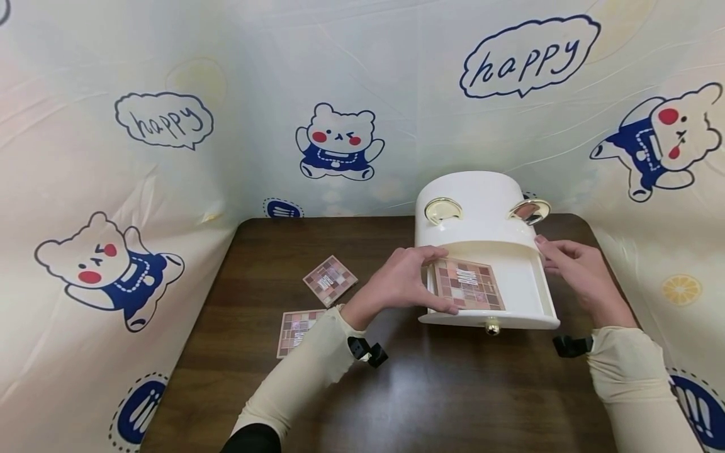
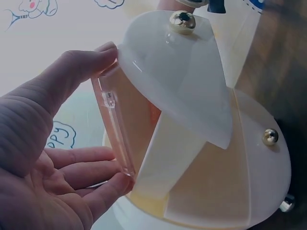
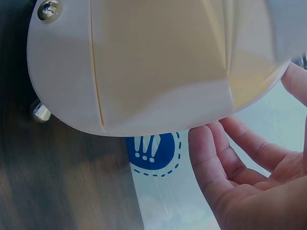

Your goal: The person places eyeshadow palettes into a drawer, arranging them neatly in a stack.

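Note:
A white rounded storage box [image 1: 472, 207] stands at the back right with its front drawer [image 1: 529, 286] pulled out. Inside the drawer, at its left side, an eyeshadow palette [image 1: 467, 285] lies face up, tilted slightly. My left hand [image 1: 402, 280] grips this palette along its left edge. The left wrist view shows the thumb at one corner of the palette [image 2: 127, 120] and fingertips at the other. With relaxed fingers, my right hand [image 1: 586, 274] touches the box's right side, as the fingertips [image 3: 201, 136] against the white wall show in the right wrist view.
Two more palettes lie on the brown table [image 1: 408, 390]: one turned like a diamond [image 1: 330, 280], the other [image 1: 296, 330] partly behind the left sleeve. Gold-rimmed round ears [image 1: 443, 211] stick out of the box, and a gold knob [image 1: 493, 326] sits on the drawer front. Printed cloth [image 1: 249, 82] hangs behind.

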Available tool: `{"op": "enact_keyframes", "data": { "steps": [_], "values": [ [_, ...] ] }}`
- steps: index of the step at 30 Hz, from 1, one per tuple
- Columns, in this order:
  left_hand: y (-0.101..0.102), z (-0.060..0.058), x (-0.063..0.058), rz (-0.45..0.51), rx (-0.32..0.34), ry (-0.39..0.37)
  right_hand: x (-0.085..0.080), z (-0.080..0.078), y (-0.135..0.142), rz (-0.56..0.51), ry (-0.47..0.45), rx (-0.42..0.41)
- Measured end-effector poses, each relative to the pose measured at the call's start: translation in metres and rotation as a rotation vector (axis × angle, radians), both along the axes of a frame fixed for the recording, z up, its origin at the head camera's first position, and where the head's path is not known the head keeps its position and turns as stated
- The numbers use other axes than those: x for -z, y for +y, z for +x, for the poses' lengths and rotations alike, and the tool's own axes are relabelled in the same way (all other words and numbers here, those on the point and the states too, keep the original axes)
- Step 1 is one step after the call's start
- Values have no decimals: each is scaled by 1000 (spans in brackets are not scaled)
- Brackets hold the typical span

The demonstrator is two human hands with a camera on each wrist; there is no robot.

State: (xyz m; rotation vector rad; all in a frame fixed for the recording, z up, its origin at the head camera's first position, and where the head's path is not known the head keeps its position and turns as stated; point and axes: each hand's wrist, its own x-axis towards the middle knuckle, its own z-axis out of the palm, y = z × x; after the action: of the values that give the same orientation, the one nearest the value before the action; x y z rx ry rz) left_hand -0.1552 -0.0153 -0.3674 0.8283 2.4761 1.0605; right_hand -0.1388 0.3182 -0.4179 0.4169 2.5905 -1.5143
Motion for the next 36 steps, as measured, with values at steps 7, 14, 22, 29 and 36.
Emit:
{"op": "enact_keyframes", "data": {
  "steps": [7,14,22,29,36],
  "values": [
    [-1,0,2,-29,17,46,1,-1,1,-19,11,-6],
    [-4,1,0,-46,0,102,2,-2,0,-15,11,-6],
    [-17,4,-3,33,3,72,3,-2,0,-34,35,-2],
    [-43,8,-4,167,-47,68,2,-2,-1,-47,36,-6],
    [-66,10,-1,195,-73,115,0,-1,1,-35,21,-18]
  ]
}}
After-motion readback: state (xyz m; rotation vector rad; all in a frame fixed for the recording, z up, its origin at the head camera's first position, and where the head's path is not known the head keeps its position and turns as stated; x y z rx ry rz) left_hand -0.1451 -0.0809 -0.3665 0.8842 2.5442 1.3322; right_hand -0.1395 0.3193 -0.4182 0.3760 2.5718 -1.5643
